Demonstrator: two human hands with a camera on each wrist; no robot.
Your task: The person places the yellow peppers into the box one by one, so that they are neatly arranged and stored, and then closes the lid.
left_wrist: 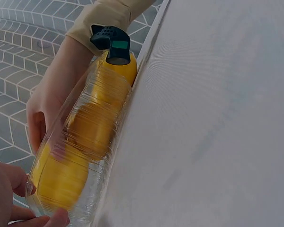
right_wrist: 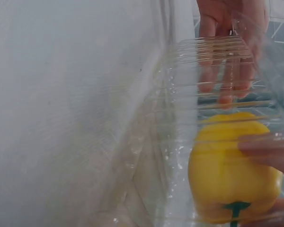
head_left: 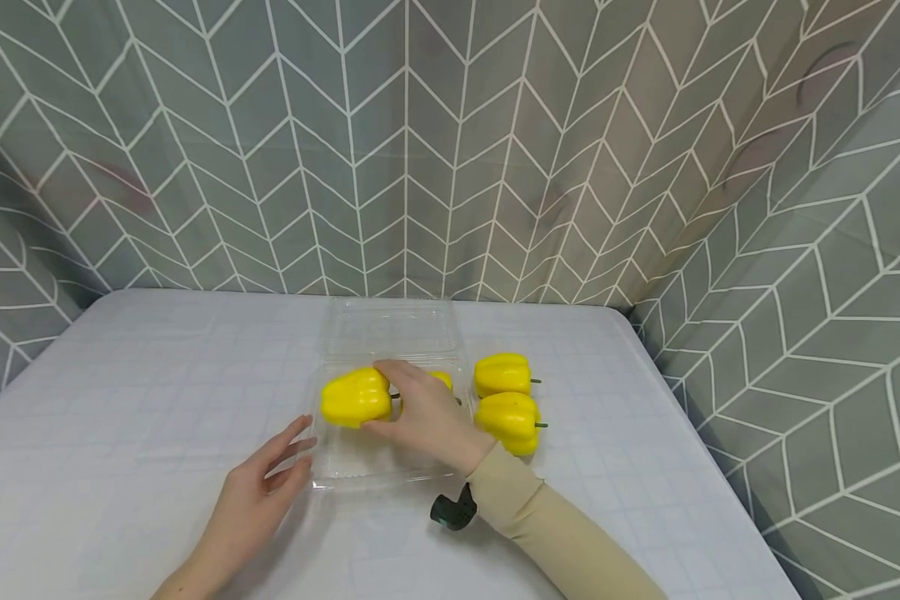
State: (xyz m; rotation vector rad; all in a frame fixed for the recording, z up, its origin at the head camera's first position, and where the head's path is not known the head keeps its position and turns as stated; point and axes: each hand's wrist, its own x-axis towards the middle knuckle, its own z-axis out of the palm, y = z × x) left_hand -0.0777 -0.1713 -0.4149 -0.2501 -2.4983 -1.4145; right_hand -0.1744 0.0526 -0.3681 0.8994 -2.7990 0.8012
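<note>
A: Take the head view first. Your right hand (head_left: 429,418) grips a yellow bell pepper (head_left: 354,398) near its stem end, its blunt end pointing left, beyond your fingertips.

B: Glossy, blocky and evenly yellow, with a short dark stem (head_left: 395,396) turned back toward your palm. You have it at the left side of a clear container (head_left: 352,454), whose lid (head_left: 390,327) lies open beyond your hand.

A: Your left hand (head_left: 249,492) is beside the container's left wall, fingers parted and holding nothing. A second pepper (head_left: 442,378) is mostly covered by your right hand; two more peppers (head_left: 508,419) lie on the counter (head_left: 120,400) to that hand's right.

B: Now your left wrist view. Through the ridged wall, you see the held pepper just beside your left fingers, with other yellow peppers in a row behind it, which the head view shows from above.

A: And your right wrist view?

B: It gives you the stem end face-on: a green, star-shaped cap (right_wrist: 236,205) between rounded shoulders, with one digit of yours across the side. Your left fingers show past the pepper. Whether its underside rests on the container floor, you cannot tell.
</note>
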